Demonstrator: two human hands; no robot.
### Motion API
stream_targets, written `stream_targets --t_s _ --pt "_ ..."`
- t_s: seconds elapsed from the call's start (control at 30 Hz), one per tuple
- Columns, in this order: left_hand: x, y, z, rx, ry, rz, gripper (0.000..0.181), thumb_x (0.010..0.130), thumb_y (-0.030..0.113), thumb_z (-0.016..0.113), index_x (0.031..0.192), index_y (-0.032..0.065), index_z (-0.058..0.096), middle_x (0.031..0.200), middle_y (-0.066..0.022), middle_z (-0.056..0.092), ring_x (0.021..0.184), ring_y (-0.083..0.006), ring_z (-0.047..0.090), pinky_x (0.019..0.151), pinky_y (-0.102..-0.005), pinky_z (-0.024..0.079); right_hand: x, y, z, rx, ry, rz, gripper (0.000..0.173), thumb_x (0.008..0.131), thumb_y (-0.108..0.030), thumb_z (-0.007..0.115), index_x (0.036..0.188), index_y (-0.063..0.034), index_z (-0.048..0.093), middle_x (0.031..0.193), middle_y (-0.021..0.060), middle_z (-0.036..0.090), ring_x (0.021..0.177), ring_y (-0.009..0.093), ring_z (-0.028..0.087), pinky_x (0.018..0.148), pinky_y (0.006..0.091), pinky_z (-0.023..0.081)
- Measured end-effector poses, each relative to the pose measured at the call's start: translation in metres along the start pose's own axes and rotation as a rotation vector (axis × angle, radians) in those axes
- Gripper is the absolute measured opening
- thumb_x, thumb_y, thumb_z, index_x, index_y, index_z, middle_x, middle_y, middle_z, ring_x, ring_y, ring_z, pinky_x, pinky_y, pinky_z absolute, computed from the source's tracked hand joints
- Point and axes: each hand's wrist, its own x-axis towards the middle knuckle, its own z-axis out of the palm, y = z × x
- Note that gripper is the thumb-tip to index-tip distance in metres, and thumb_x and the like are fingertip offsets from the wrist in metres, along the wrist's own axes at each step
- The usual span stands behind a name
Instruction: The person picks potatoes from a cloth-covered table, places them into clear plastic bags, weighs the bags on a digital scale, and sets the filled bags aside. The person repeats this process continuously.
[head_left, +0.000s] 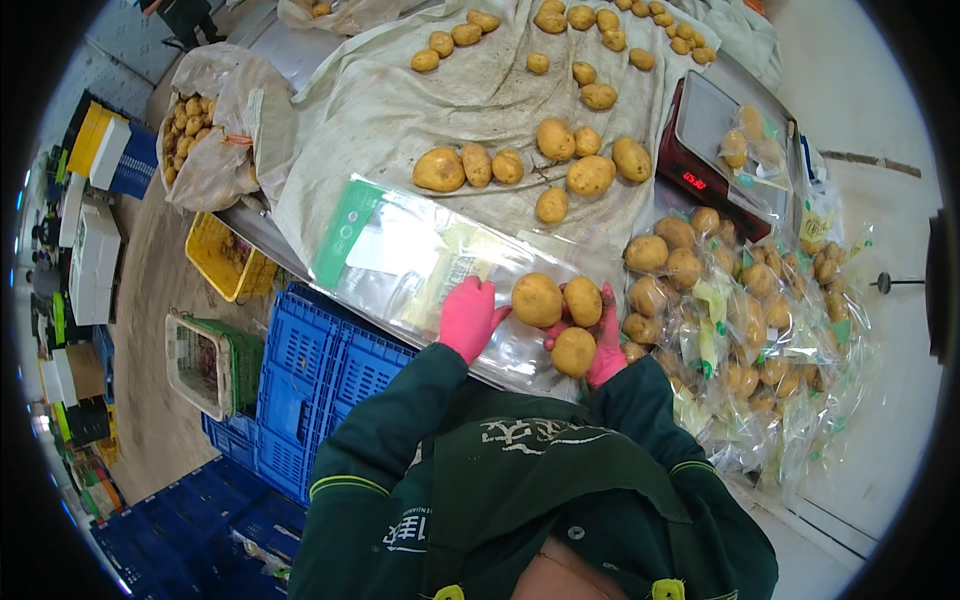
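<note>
My left hand (469, 318), in a pink glove, rests on a stack of clear plastic bags (405, 300) with a green printed band; its fingers are curled, and whether they pinch the film cannot be made out. My right hand (609, 341), also gloved in pink, cradles several potatoes from the right and below. A large potato (537, 299) lies nearest my left thumb. Beside it are an oval potato (583, 301) and a rounder potato (574, 352) close to my body. Pink fingertips show between these potatoes.
Loose potatoes (590, 175) lie on a pale cloth (360, 112). A red digital scale (697, 176) stands at the right, partly under a bag of potatoes (752, 142). Filled clear bags (750, 315) crowd the right side. Left are an open potato sack (225, 165) and blue crates (300, 367).
</note>
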Motion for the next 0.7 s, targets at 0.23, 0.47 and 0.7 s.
stream_targets --t_s 0.23,0.47,0.7 --pt "0.007 -0.002 -0.011 -0.289 0.208 -0.154 0.015 0.084 0.014 0.058 0.098 0.0073 0.060 0.093 -0.0175 0.061 0.084 -0.0368 0.060 0.071 -0.0438 0.049 0.019 0.004 -0.011 -0.168 0.133 0.034 0.068 0.078 -0.067 0.056 0.114 -0.0092 0.060 0.103 0.0148 0.064 0.077 0.033 0.065 0.065 0.0555 0.054" --pt "0.006 0.044 -0.053 -0.291 -0.061 0.241 0.020 0.083 0.010 0.062 0.102 0.0113 0.063 0.089 -0.0141 0.066 0.080 -0.0333 0.064 0.068 -0.0393 0.052 0.045 0.002 0.017 -0.127 -0.055 0.247 0.037 0.095 -0.035 0.052 0.124 -0.0114 0.053 0.122 0.0196 0.057 0.109 0.033 0.059 0.082 0.0531 0.053" --pt "0.027 0.027 -0.093 -0.536 0.204 0.123 0.017 0.090 0.013 0.060 0.104 0.0048 0.063 0.085 -0.0176 0.065 0.077 -0.0340 0.064 0.064 -0.0365 0.051 0.029 -0.004 0.091 -0.364 -0.086 0.359 0.047 0.098 -0.041 0.045 0.134 -0.0109 0.043 0.129 0.0228 0.051 0.115 0.041 0.054 0.086 0.0613 0.048"
